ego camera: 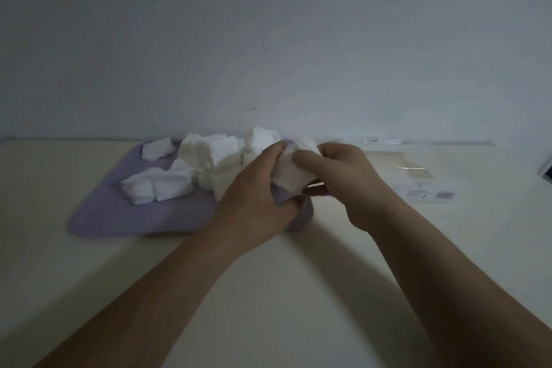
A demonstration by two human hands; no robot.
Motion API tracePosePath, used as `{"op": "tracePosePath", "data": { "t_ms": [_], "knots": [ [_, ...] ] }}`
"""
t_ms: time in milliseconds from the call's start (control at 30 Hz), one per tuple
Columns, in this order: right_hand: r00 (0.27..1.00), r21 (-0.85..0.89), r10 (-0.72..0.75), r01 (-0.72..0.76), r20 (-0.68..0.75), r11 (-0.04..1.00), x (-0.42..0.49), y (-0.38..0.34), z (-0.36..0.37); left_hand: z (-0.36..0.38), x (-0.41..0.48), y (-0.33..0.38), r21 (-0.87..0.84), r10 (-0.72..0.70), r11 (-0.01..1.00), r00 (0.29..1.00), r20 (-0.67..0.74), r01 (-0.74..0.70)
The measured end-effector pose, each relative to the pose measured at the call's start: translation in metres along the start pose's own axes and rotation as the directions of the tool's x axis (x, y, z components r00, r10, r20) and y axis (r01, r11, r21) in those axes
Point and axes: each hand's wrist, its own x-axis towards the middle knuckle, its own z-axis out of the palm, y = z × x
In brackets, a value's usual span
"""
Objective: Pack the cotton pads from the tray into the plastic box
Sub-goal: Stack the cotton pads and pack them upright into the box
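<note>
A lilac tray (pixel 143 212) lies on the table, left of centre, with several stacks of white square cotton pads (pixel 215 158) piled on it. Over the tray's right end, my left hand (pixel 254 197) and my right hand (pixel 343 176) both grip one stack of cotton pads (pixel 294 178) between them, fingers wrapped around its sides. A clear plastic box (pixel 418 170) stands to the right of the tray, behind my right hand; it is hard to make out and appears to hold no pads.
The cream table (pixel 268 293) runs up against a plain white wall. A printed label (pixel 430 196) shows on the box's near side. A dark-edged object (pixel 546 172) pokes in at the far right edge.
</note>
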Motion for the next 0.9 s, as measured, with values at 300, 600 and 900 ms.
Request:
{"op": "tracePosePath", "data": {
  "t_ms": [300, 600, 900],
  "knots": [
    [0.845, -0.547, -0.235, -0.079, -0.480, 0.833, 0.015, 0.002, -0.088, 0.029, 0.031, 0.038, 0.207, 0.103, 0.967, 0.973, 0.208, -0.146],
    [0.882, -0.668, -0.029, -0.334, -0.470, 0.665, 0.030, 0.035, -0.100, 0.087, 0.047, 0.057, 0.166, 0.165, 0.959, 0.927, 0.337, -0.231],
    [0.985, -0.553, 0.009, -0.104, -0.172, 0.827, 0.027, 0.028, -0.096, 0.072, 0.036, 0.023, 0.062, 0.192, 0.976, 0.962, 0.195, -0.207]
  ]
}}
